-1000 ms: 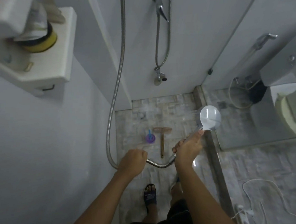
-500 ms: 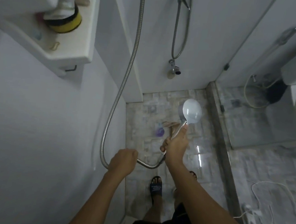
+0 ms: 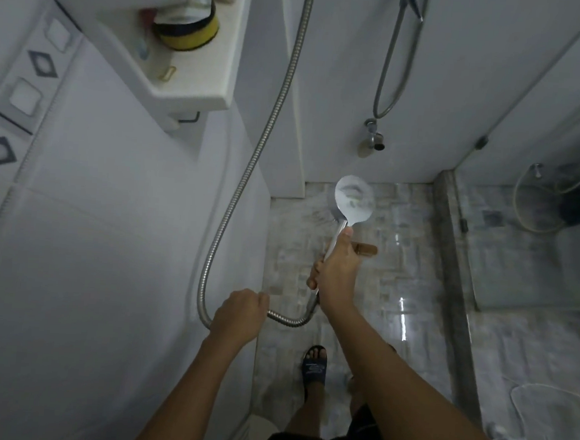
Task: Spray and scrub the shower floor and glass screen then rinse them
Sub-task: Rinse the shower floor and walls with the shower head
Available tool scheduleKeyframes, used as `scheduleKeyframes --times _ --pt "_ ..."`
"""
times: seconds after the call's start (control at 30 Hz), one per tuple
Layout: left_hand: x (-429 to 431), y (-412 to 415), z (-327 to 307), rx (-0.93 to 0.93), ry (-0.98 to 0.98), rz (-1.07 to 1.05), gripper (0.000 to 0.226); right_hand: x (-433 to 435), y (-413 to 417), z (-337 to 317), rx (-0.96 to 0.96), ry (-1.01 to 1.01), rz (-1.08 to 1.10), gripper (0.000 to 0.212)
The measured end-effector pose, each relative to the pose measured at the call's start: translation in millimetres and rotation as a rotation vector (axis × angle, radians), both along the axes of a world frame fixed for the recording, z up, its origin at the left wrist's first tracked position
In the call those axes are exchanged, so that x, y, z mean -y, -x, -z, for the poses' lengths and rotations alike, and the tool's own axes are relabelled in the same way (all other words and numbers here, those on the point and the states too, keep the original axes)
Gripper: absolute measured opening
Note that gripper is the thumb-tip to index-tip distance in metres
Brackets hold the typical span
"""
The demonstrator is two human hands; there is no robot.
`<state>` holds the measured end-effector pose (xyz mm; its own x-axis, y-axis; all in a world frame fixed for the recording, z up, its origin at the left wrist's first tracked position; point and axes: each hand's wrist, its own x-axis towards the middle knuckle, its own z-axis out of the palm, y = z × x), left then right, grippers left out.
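Observation:
My right hand [image 3: 336,271] grips the handle of a chrome shower head [image 3: 353,200], which is held over the wet mosaic shower floor [image 3: 392,261] with its round back toward me. My left hand [image 3: 241,314] is curled round the metal shower hose [image 3: 251,169], which loops from the handle up along the left wall. The glass screen [image 3: 525,167] stands on a stone kerb at the right. A brown scrub brush [image 3: 365,249] lies on the floor, partly hidden behind my right hand.
A white wall shelf [image 3: 195,86] at upper left holds a yellow-and-black scrubber pad. A second hose and tap [image 3: 373,139] hang on the back wall. My sandalled foot [image 3: 314,364] stands on the floor. Beyond the glass lie a bidet hose and a dark bin.
My right hand has swung the shower head from the right, near the glass kerb, toward the left and far side of the floor. My left hand keeps its grip on the hose.

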<state>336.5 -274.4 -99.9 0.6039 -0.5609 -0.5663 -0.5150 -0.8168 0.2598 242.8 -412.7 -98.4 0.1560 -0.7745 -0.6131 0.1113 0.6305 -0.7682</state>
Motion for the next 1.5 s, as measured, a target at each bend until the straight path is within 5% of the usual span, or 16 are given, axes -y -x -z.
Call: scheduleKeyframes --times 0.53,1.1,1.5 --pt "-14.3 7.8 7.9 -0.070 -0.033 -0.034 0.049 -18.8 2.7 0.3 -0.079 0.036 -0.037 0.053" --pt "33.0 -31.5 -14.7 -0.079 0.139 -0.074 0.052 32.8 -45.7 -40.8 -0.045 0.334 0.011 0.047" --pt "3.6 -45.7 2.3 -0.077 -0.049 -0.071 0.048 -3.2 -43.3 5.6 -0.039 -0.126 0.009 0.060"
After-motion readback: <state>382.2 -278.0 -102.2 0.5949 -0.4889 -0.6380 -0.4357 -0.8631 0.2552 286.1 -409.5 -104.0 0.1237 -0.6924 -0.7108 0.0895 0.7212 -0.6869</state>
